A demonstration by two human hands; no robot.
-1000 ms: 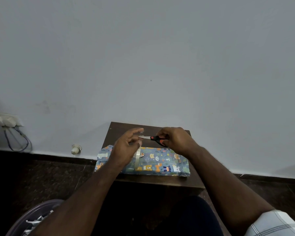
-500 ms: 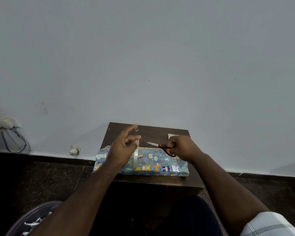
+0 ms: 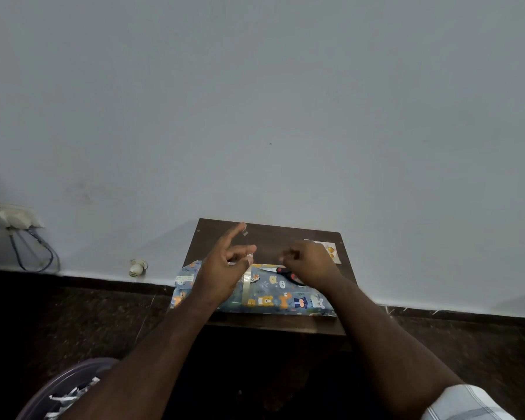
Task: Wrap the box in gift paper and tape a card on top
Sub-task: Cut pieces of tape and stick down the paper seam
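Box, long axis left-right.

No text, brand or number can be read. A small white label sits on the wrapped box at its nine-o'clock end, but its print is too small and blurred to read.

Box under both hands: paper wrap, printed, slight sheen. Tape strip across it beside left hand: clear, glossy. Scissors below right hand: pale metal blade, red-black plastic handle. Table beyond hands: dark wood, matt. Card right of right hand: paper.
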